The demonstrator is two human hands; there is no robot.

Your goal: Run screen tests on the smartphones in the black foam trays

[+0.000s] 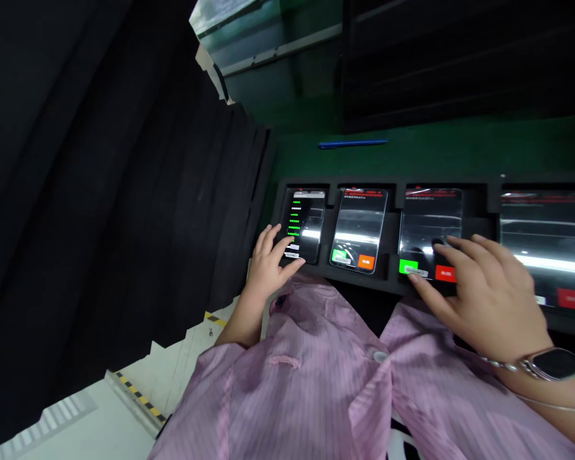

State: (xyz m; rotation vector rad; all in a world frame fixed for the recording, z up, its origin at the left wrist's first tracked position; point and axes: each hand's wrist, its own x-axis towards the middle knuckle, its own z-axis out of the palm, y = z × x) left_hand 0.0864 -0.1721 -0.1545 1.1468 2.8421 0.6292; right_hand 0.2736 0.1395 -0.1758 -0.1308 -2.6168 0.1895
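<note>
Several phones lie screen-up in a black tray (364, 281) on a green bench. My left hand (267, 265) rests at the lower edge of the leftmost phone (305, 225), fingers apart, thumb near its screen. My right hand (489, 291) lies spread over the third phone (429, 233), thumb by its green button, fingers on the glass. The second phone (359, 229) shows green and orange buttons and is untouched. A fourth phone (546, 239) lies at the far right, partly behind my right hand. I wear a wristwatch (551, 364) and a pink striped coat.
A blue pen (352, 144) lies on the green bench behind the tray. Black curtain material fills the left side. White floor with yellow-black hazard tape (134, 390) shows at lower left. Dark shelving stands behind the bench at upper right.
</note>
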